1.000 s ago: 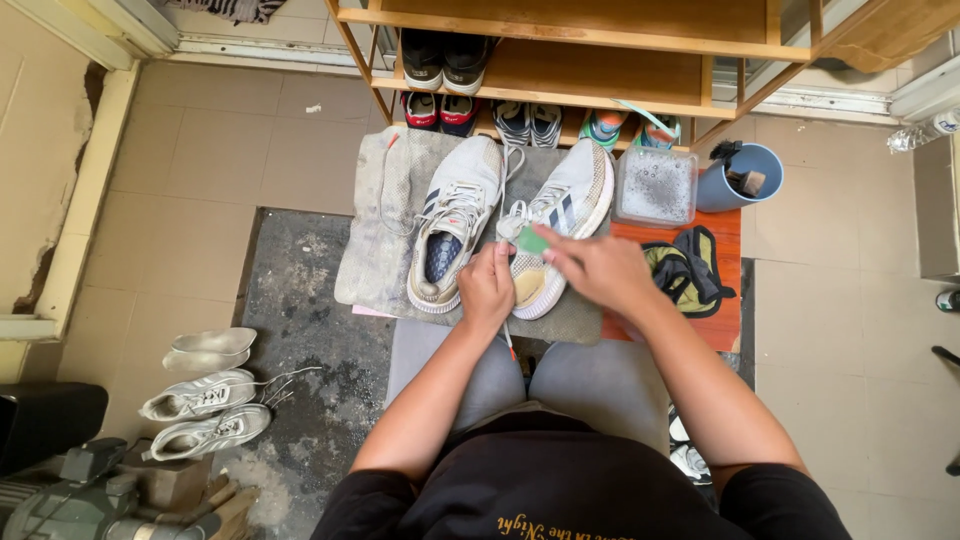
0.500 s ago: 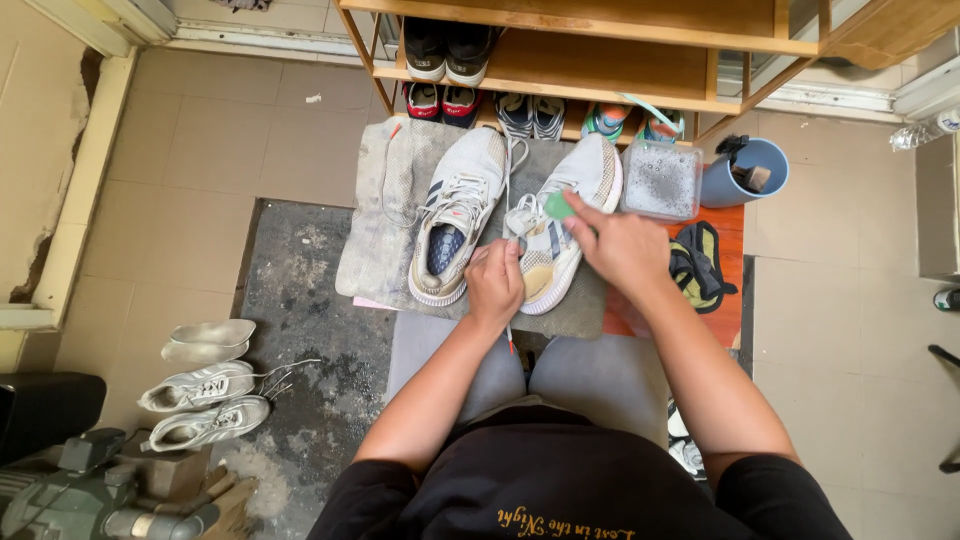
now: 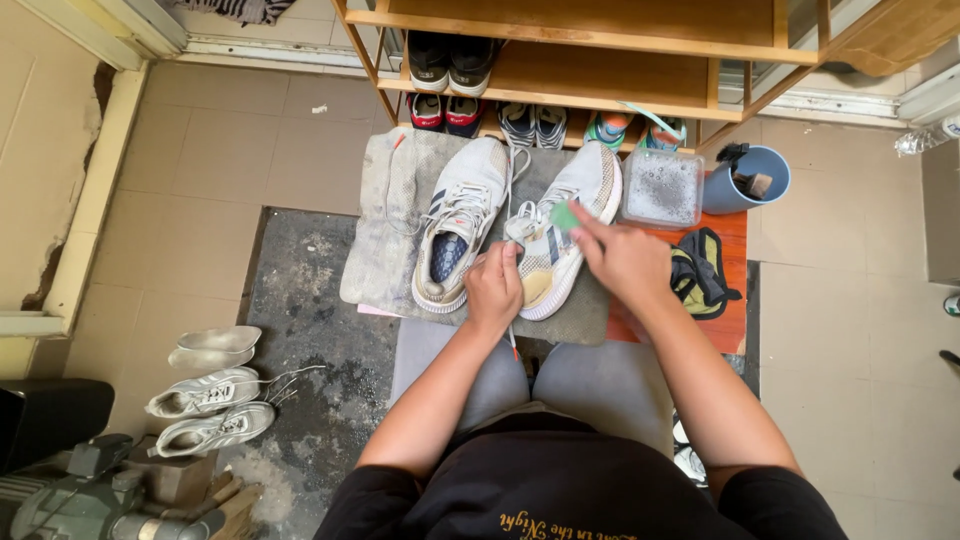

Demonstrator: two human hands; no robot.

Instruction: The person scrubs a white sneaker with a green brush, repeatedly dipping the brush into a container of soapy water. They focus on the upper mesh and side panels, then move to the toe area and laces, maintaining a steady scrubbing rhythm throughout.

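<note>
Head view: left hand [image 3: 494, 288] grips the right sneaker [image 3: 562, 232] on the desk [image 3: 585, 320]; right hand [image 3: 622, 258] pinches a green pad [image 3: 564, 215], perhaps sponge, against it. Other sneaker [image 3: 458, 223] waits untouched.

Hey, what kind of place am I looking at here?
Probably a small shoe-cleaning spot in a home entryway or workshop. A wooden shoe rack holds pairs of shoes, two white sneakers lie on a grey cloth, and a tub of soapy water stands beside them.
</note>
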